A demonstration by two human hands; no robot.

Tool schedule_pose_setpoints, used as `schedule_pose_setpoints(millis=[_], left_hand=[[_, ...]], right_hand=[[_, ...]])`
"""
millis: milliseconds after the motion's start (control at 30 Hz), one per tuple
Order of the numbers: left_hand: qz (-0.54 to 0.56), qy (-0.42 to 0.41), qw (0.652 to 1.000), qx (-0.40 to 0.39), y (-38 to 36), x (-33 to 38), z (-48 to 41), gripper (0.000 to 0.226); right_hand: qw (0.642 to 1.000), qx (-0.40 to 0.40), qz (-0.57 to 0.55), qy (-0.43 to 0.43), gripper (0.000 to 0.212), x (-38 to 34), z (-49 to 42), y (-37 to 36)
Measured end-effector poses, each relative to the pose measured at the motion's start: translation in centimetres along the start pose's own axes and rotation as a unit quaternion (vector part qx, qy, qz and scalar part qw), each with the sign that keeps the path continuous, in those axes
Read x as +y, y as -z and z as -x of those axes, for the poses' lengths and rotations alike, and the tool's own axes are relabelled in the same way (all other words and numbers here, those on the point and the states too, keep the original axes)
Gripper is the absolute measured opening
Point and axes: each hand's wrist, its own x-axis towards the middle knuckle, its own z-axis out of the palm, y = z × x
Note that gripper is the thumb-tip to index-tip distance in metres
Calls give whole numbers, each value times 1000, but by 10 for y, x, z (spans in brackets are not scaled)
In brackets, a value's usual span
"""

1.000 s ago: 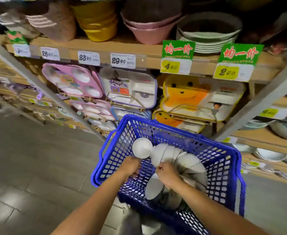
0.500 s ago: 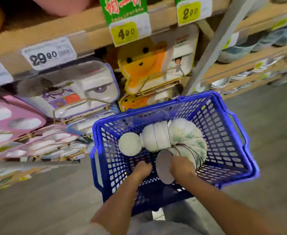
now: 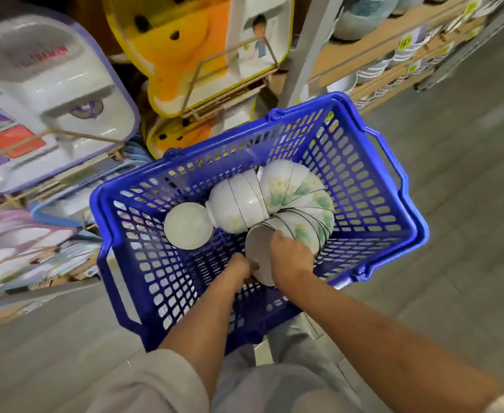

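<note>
A blue plastic shopping basket (image 3: 373, 162) sits on the floor in front of me. Inside lies a curved row of nested white bowls with green and yellow flowers (image 3: 292, 201). A single plain white bowl (image 3: 188, 225) lies at the row's left end. My right hand (image 3: 289, 257) grips the rim of the nearest bowl (image 3: 258, 248) at the row's front end. My left hand (image 3: 240, 268) touches that same bowl's lower left edge, its fingers hidden behind the bowl.
Store shelves rise right behind the basket. They hold a white and purple divided tray (image 3: 51, 93), a yellow and orange divided tray (image 3: 197, 46) and pink trays (image 3: 15, 236). A grey upright post (image 3: 307, 49) stands beside them. Shelves with stacked bowls (image 3: 376, 64) run to the right. Grey tiled floor (image 3: 468, 204) lies on both sides.
The view has tilted down and closer to the basket. Both hands have stayed at the front end of the bowl row, and the row has curled a little tighter.
</note>
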Motion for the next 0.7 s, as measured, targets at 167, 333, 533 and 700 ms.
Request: schedule_pose_setpoints(millis=[167,333,533,700], left_hand=[[-115,-32,993,25,6,-5,-3,42],[-143,-59,988,0,17,-8,8,44],[-79,-51,995,-26,35,-13,38,36],[26,-70,996,-40,48,-19,64,35]], right_hand=[[997,-1,72,7,52,5,-5,6],[997,-15,81,8,47,7,-4,17],[999,-24,47,13,47,2,5,26],[999,-25,-21,12,43,0,16,45]])
